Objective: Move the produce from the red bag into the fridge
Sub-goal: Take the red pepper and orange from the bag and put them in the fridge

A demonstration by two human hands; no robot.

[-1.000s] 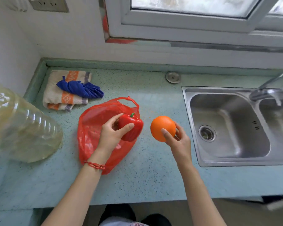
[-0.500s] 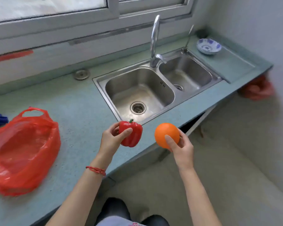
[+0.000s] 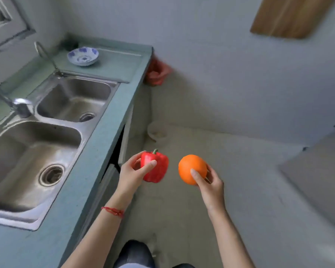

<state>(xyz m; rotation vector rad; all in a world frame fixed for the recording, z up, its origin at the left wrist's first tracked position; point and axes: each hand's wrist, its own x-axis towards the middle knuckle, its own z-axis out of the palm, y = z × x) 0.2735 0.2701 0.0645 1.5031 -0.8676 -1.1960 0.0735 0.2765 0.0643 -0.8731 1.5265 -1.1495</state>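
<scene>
Over floor, right of counter [image 3: 97,151]: I see left hand [image 3: 131,175] gripping red pepper [image 3: 155,167], stem up; right hand [image 3: 209,182] gripping orange [image 3: 190,168]. Fridge not in view; nearer hand undeterminable.

We see a brushed-metal double sink [image 3: 52,132], dull grey with soft reflections, set in a matt, finely speckled green counter [image 3: 97,136]. Beyond the sink on that counter rests a glossy glazed bowl [image 3: 83,56], white with blue pattern. To the right of the sink, a smooth, shiny red bell pepper [image 3: 154,165] and a finely dimpled, satin-skinned orange [image 3: 192,168]. The floor [image 3: 182,209] looks rough and matt.
</scene>
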